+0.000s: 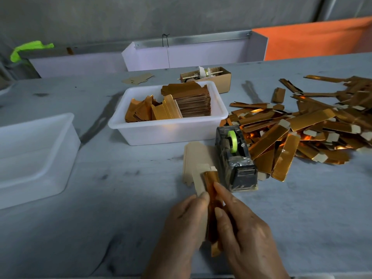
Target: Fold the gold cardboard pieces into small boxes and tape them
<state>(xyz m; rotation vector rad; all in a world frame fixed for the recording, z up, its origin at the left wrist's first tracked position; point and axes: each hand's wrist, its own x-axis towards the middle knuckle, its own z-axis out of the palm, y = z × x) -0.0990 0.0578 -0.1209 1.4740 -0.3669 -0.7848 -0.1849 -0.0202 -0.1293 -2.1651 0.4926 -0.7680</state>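
Near the front edge of the surface [100, 198], left hand [184, 220] and right hand [239, 224] both pinch one gold cardboard piece [213, 210], folding it lengthwise — best to crease firmly along the scores, edges flush, before taping. One tape dispenser [235, 158] just beyond; two white tubs [169, 133] — finished pile [302, 127] too many to count.

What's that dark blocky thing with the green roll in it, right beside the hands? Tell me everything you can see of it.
It is a tape dispenser: a heavy-looking dark block, seemingly wrapped in glossy clear film, holding an upright roll of green tape in its slot. Its cutter end faces the person. It stands on the grey table, between the white tub and the pile of folded gold pieces, some leaning against its side. Neither hand touches it.
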